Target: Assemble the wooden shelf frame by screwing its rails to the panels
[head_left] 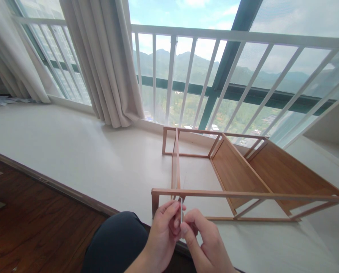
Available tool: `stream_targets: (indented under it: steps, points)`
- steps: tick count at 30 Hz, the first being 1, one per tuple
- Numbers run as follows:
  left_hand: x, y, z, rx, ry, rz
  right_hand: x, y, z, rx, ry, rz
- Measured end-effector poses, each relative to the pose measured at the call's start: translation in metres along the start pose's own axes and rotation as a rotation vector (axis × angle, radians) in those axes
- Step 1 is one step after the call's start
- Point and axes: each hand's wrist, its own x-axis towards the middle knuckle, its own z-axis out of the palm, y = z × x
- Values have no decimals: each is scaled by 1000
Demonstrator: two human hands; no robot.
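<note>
A thin metal rod that looks like a hex key (181,211) stands nearly upright between my hands. My right hand (205,240) pinches its lower end between thumb and forefinger. My left hand (165,227) is curled closed right beside the rod, its fingertips partly behind it; what they grip is hidden. The rod's upper end meets the near side bar of a brown wooden shelf frame (215,193), close to the joint with a cross board (175,163). This frame lies on its side on the white ledge, its slatless shelf panels (237,167) standing on edge.
The white ledge (72,144) runs along a window with a white railing (186,31). Beige curtains (107,60) hang at the left. My dark-clothed knee (115,242) is by the ledge's edge, above a dark wooden floor (30,223). Papers (7,100) lie far left.
</note>
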Motion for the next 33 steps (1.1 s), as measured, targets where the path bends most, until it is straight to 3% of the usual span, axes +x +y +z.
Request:
stream_targets:
  steps: [33]
  points:
    - [-1, 2, 1, -65, 62, -7, 9, -4, -3, -100, -49, -107]
